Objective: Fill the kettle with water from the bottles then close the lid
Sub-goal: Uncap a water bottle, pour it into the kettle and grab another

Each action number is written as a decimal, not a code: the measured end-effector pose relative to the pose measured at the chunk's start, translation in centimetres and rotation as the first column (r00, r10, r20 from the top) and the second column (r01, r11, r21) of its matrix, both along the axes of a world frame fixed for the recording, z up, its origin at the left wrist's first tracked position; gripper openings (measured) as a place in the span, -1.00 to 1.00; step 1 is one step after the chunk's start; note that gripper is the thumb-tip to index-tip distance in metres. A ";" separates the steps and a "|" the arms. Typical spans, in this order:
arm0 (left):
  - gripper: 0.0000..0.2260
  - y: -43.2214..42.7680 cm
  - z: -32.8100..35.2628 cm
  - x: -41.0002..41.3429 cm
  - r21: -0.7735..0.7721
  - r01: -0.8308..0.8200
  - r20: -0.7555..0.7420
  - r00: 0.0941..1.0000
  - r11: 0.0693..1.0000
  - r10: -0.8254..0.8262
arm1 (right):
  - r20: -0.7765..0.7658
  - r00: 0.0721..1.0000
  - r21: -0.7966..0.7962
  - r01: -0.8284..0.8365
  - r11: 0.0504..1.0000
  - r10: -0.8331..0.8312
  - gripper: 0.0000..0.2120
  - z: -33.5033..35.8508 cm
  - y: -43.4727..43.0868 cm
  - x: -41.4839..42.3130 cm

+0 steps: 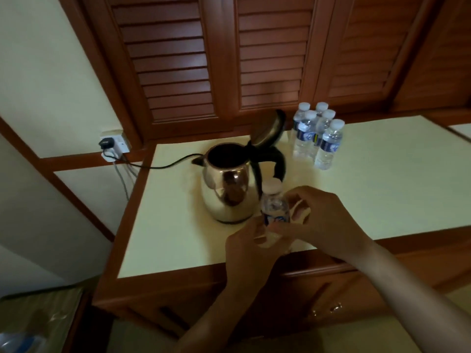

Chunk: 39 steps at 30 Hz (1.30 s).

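Note:
A shiny metal kettle (226,189) stands on the cream counter (382,187), its lid (267,131) tipped up and back, its mouth open and dark inside. Just in front of it, to the right, I hold a small clear water bottle (274,207) with a white cap (273,186) still on. My left hand (248,248) grips the bottle's lower part. My right hand (323,220) curls round the bottle's right side, fingers near its shoulder. Several more capped bottles (316,137) stand in a cluster behind the kettle to the right.
The kettle's black cord (163,165) runs left across the counter to a wall socket (114,145). Louvred wooden doors (270,52) rise behind the counter. Drawers with a metal handle (328,310) sit below. A low surface with plastic (30,324) lies at the bottom left.

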State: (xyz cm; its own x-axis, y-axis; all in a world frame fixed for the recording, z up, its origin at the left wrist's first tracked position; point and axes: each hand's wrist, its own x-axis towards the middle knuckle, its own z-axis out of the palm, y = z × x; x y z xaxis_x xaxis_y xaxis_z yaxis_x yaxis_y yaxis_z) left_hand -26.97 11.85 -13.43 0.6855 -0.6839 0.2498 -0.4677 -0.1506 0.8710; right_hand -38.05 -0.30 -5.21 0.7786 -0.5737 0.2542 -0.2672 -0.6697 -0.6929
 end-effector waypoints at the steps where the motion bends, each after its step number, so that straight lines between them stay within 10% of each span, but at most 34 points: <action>1: -0.53 -1.8 0.1 -1.1 0.009 0.004 -0.022 1.000 1.000 -0.004 | 0.000 1.000 0.029 -0.001 1.000 0.001 -0.54 -0.3 -1.5 -1.4; 10: -0.33 -20.7 1.7 -11.7 0.071 0.145 0.154 0.976 0.987 -0.154 | 0.080 0.981 0.100 0.170 0.980 -0.178 -0.66 -2.2 -19.7 -12.3; 18: -0.12 -31.4 -3.0 -13.2 0.640 0.071 0.432 0.790 0.765 -0.435 | 0.145 0.887 0.122 0.424 0.897 -0.439 -0.67 -7.3 -33.0 -15.1; 39: -0.14 -37.4 -3.4 -10.1 0.676 -0.027 0.449 0.807 0.737 -0.382 | 0.110 0.897 -0.010 0.433 0.901 -0.429 -0.50 -10.5 -46.5 -2.6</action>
State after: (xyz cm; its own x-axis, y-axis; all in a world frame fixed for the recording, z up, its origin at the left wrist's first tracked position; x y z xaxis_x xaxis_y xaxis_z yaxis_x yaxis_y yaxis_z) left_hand -37.07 -25.50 -16.84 0.4247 -0.9053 -0.0080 -0.8869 -0.4178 0.1973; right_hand -40.69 -46.76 -15.68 0.4258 -0.8368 0.3442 -0.4636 -0.5284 -0.7112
